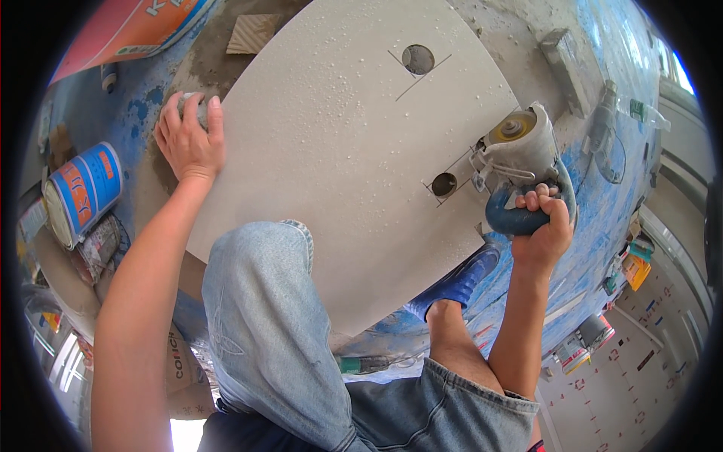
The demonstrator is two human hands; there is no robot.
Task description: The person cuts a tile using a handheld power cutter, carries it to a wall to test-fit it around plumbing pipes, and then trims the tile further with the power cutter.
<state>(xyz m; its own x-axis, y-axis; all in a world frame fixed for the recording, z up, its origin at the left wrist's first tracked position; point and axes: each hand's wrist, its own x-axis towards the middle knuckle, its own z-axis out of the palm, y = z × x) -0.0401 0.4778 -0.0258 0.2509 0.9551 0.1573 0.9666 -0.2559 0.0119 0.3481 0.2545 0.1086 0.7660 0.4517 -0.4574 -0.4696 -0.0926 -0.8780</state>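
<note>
Two hands of mine are at work on one large pale grey tile point(316, 151), which fills the centre of the frame and runs up to the top edge. Its long axis goes from the lower middle towards the top, one corner pointing down between my legs.

At right of centre my right hand point(546, 226) is clenched round the dark blue handle of a dusty grinder point(527, 154). The tool stands nearly along the frame's vertical: handle low, yellow-centred disc point(514, 126) at the upper end, beside the tile's right edge. My left hand point(190, 139), upper left, grasps a grey lump point(202, 115) by the tile's left edge; I can't tell what it is.

As for writing, big white letters show on the orange-red bucket point(120, 45) at upper left, and white characters on the blue-and-orange can point(98, 181) at left. Dark letters run sideways up the brown packaging point(184, 373) at lower left. The green label on the clear bottle point(649, 115) at upper right is too small for me to read.

Dark straight lines are drawn by the upper hole point(418, 59) and the lower hole point(444, 184) in the tile.
</note>
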